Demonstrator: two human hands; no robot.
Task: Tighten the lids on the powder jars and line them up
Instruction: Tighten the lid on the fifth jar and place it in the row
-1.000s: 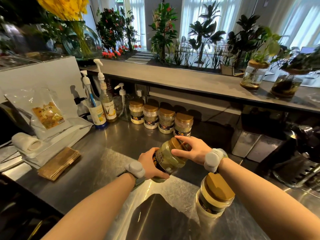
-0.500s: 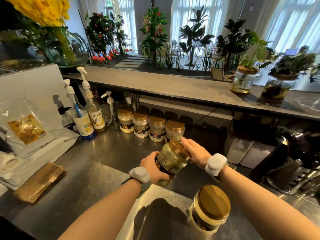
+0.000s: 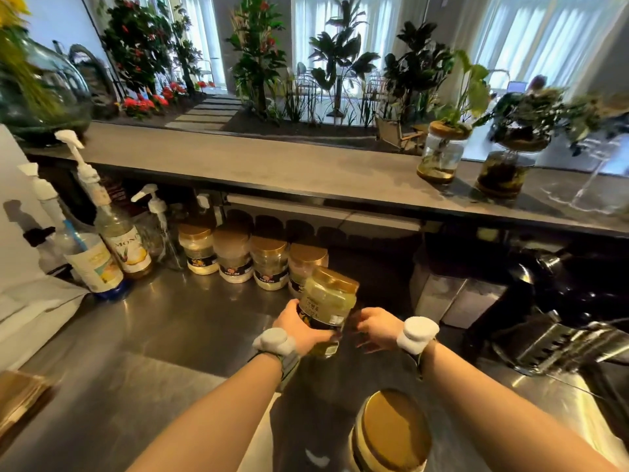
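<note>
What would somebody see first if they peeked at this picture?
Probably the greenish powder jar held up in the middle by the left hand, with the right hand open beside it. Behind it, four gold-lidded jars stand in a row, and another jar sits close at the bottom.

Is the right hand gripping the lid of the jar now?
No. The right hand is open beside the jar, off its lid; only the left hand holds the jar.
</note>
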